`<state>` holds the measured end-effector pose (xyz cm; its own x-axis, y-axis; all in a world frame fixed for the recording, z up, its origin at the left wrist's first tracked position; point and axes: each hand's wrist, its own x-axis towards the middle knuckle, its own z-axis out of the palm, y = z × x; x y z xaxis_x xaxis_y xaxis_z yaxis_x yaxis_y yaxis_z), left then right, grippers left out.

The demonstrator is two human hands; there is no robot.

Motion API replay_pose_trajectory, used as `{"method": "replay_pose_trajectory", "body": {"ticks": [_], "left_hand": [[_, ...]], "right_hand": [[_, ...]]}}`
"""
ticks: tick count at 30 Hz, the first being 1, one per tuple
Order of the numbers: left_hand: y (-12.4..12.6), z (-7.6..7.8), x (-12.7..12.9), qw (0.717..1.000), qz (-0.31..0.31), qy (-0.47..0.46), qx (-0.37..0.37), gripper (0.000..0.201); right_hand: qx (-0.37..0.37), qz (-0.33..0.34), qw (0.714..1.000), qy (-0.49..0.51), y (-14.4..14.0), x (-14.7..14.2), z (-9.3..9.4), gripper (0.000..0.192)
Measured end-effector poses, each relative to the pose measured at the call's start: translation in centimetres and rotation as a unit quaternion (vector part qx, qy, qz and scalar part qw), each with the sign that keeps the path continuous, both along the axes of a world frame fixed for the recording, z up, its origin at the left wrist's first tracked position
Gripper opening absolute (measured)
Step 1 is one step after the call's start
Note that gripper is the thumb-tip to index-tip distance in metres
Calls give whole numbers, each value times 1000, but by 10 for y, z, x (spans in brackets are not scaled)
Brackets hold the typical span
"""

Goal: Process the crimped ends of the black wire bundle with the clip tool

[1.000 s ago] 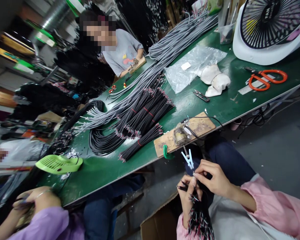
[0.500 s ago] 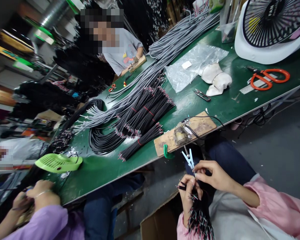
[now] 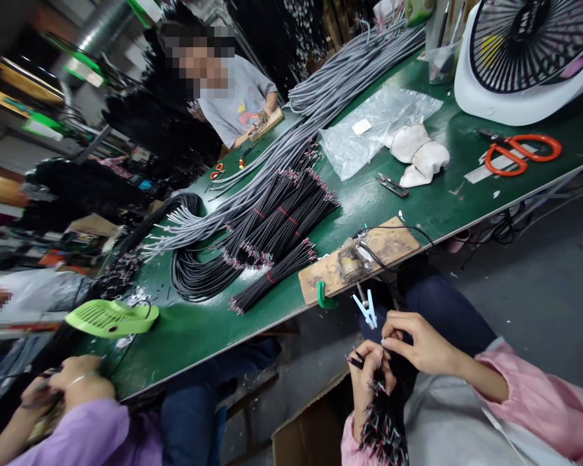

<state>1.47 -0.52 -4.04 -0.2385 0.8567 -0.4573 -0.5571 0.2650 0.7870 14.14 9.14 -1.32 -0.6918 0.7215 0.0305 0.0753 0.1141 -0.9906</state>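
My left hand (image 3: 366,375), closed, grips a bundle of short black cables (image 3: 383,427) whose stripped ends show thin red, white and black wires. The bundle hangs down past my wrist over my lap. Thumb and forefinger of my right hand (image 3: 412,340) are pinched together just beside my left fingertips, on what looks like a fine wire end; it is too small to see clearly. A light blue clip (image 3: 366,309) sits just beyond my hands, on a metal shaft from a small motor (image 3: 350,264) fixed to a wooden board (image 3: 388,243) at the table edge.
On the green table (image 3: 214,333) lie tied black cable bundles (image 3: 282,213), long grey cables (image 3: 330,97), small snips (image 3: 392,186), orange-handled scissors (image 3: 519,155), a plastic bag (image 3: 354,145) and a fan (image 3: 510,97). A green clamp (image 3: 323,296) holds the board. Co-workers sit left and opposite.
My right hand has shifted slightly right and down, away from the blue clip, its fingers still pinched. My left hand stays closed around the cable bundle.
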Motion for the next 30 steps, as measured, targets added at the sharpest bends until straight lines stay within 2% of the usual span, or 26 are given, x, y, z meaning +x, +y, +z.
{"method": "replay_pose_trajectory", "body": {"ticks": [2,4,8,11,19,22,24,28,30], "left_hand": [[-1,3,-3,999,-33,-16,21,30],[-2,7,-5,996,-56,-26,58,27],[0,12,-2,991,-41,-11,131,22],[1,13,1,988,-20,13,151,20],[-2,12,2,987,3,49,152,12],[-2,13,3,988,5,44,146,11],[-1,15,3,990,13,44,136,12],[0,18,3,994,14,67,90,17],[0,17,4,996,8,55,64,20]], "right_hand": [[-47,32,997,42,-1,0,-2,18],[-137,61,984,101,-3,-3,-5,23],[-322,91,921,200,-9,-11,-10,36],[-357,71,908,208,-10,-14,-10,36],[-296,-19,940,167,-4,-10,-12,29],[-266,10,947,178,-4,-10,-11,28],[-221,28,959,174,-4,-9,-9,24],[-91,-9,991,95,-2,-5,0,18],[-30,-19,997,64,-2,-3,3,15]]}}
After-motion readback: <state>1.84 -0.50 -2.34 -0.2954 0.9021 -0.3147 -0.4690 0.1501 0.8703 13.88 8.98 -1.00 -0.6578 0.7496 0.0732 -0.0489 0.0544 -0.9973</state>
